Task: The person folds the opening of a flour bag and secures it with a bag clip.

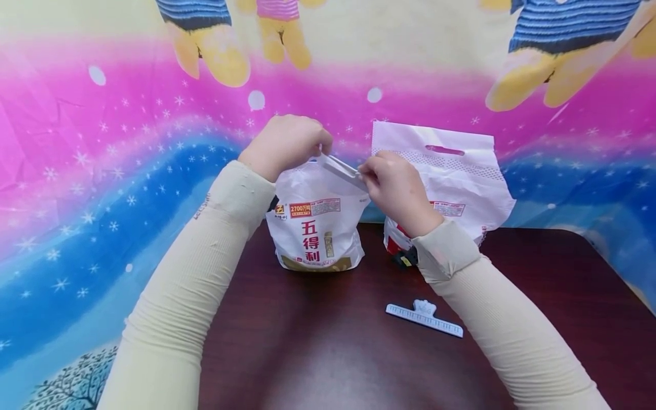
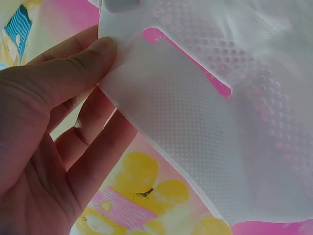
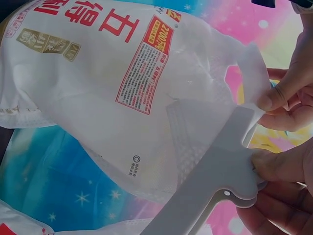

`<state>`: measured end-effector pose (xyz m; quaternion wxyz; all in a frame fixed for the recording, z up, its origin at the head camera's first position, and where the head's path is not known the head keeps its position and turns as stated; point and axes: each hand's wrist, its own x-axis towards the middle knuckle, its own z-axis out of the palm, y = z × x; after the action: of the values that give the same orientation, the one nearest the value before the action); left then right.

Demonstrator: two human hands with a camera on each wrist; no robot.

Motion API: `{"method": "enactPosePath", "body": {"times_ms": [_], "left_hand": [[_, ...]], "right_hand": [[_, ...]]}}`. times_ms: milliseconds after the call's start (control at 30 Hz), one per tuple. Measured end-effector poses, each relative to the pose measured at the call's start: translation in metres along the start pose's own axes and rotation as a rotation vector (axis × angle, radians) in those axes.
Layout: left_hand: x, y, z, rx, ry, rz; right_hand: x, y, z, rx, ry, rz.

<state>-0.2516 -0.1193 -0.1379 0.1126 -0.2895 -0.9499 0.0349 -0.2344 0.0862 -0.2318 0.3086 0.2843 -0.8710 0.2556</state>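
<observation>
A white flour bag [image 1: 328, 191] with red characters stands upright on the table. My left hand [image 1: 292, 142] pinches a corner of its top edge between thumb and fingers, beside the slot handle [image 2: 188, 58]. My right hand [image 1: 397, 191] holds a pale grey sealing clip [image 3: 210, 166] by its tabs, thumb on one side and fingers on the other. The clip's long bars slant across the bag's top, with one end close to my left fingers [image 3: 279, 98]. A gap shows between the bars in the right wrist view.
A second white bag [image 1: 451, 171] with a slot handle stands behind my right forearm. Another pale sealing clip [image 1: 424, 318] lies on the dark wooden table [image 1: 307, 330], nearer to me. A colourful printed cloth [image 1: 128, 171] hangs behind the table.
</observation>
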Motion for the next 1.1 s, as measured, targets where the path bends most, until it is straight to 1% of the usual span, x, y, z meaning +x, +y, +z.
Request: {"method": "enactPosePath", "body": {"times_ms": [267, 500, 667, 800, 967, 1100], "left_hand": [[0.002, -0.001, 0.001, 0.023, -0.001, 0.009], [0.002, -0.002, 0.001, 0.033, 0.0, 0.013], [0.002, -0.001, 0.002, 0.04, 0.01, 0.021], [0.002, -0.001, 0.002, 0.054, 0.01, 0.03], [0.0, 0.0, 0.001, 0.042, 0.002, 0.023], [0.001, 0.001, 0.002, 0.037, -0.002, 0.021]], "right_hand": [[0.004, -0.002, 0.001, -0.014, 0.004, -0.034], [0.006, -0.005, 0.001, -0.026, -0.018, -0.032], [0.01, -0.008, 0.003, -0.045, -0.017, -0.043], [0.013, -0.011, 0.006, -0.069, -0.029, -0.034], [0.015, -0.014, 0.011, -0.085, -0.039, -0.012], [0.014, -0.015, 0.013, -0.098, -0.03, -0.018]]}}
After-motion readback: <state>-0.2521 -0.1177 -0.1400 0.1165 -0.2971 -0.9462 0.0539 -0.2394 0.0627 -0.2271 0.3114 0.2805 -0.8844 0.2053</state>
